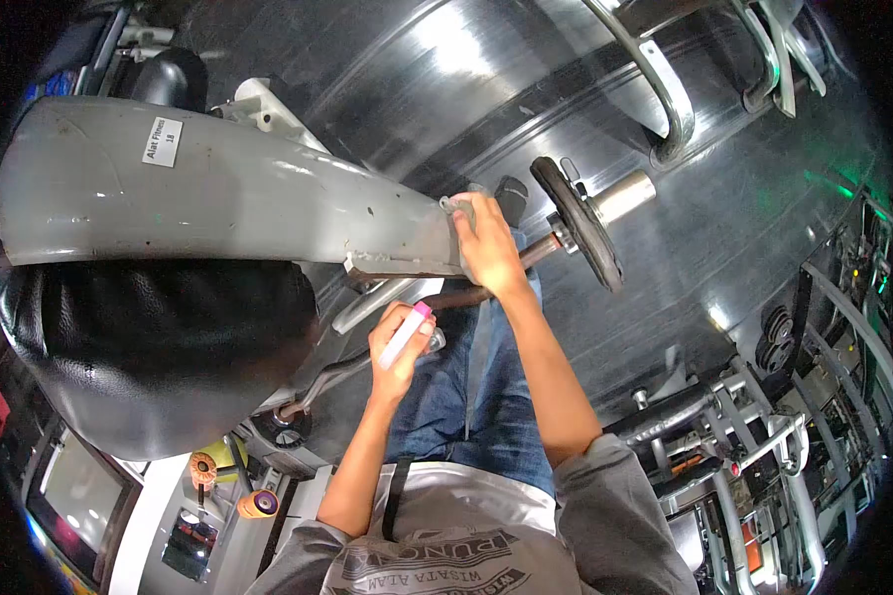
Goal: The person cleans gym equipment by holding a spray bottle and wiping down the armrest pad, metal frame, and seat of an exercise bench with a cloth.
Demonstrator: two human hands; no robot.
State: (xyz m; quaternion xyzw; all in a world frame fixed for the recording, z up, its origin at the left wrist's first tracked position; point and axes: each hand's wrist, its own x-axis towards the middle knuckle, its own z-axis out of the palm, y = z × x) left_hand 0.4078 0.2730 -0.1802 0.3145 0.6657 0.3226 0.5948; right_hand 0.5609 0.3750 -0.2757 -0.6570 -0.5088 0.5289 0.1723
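Note:
My left hand is closed around a slim white tube with a pink cap, just below the grey machine arm. My right hand rests at the narrow end of that grey arm, its fingers bent over the edge. Something greyish shows at those fingertips, but I cannot make out what it is. The arm bears a white label reading "Alat Fitness 18". Under both hands runs a bent, brownish barbell bar, with a dark weight plate on its right end.
A black padded seat lies at the left beneath the grey arm. Chrome machine tubes stand at the upper right. More gym machines fill the lower right. Two orange-topped containers stand at the lower left. The floor is dark and shiny.

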